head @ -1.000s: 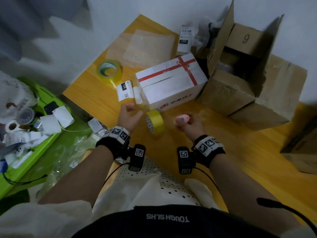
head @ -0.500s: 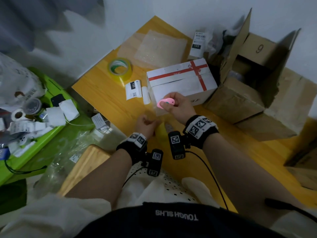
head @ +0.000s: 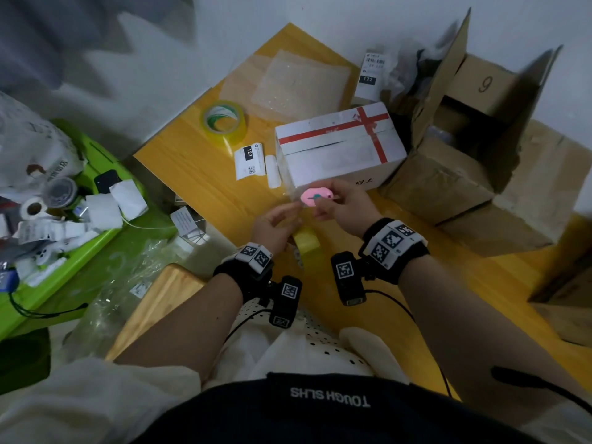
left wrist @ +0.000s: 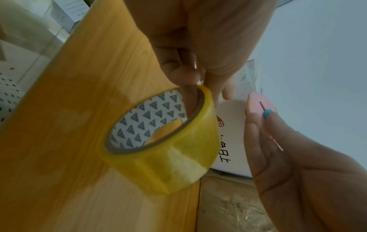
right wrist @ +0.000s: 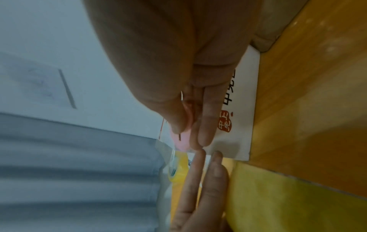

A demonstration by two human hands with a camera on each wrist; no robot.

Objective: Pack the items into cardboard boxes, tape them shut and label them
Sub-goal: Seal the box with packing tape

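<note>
A white box with red ribbon print (head: 339,149) sits shut on the yellow wooden table (head: 198,181). My left hand (head: 278,219) holds a yellow tape roll (head: 307,245) just in front of the box; in the left wrist view a finger hooks through the tape roll (left wrist: 158,141). A clear strip of tape runs from the roll toward the box's near left corner. My right hand (head: 336,203) pinches a small pink cutter (head: 312,197) at that corner, beside my left fingertips. The pink cutter (left wrist: 260,103) has a teal slider.
A second tape roll (head: 224,121), a printed label (head: 250,160) and bubble wrap (head: 298,81) lie behind left of the box. A large open brown carton (head: 464,174) stands right of it. A green bin (head: 105,232) of paper scraps is on the left.
My right hand has carried the pink cutter from beside the roll up to the box's near corner. My left hand has taken hold of the tape roll.
</note>
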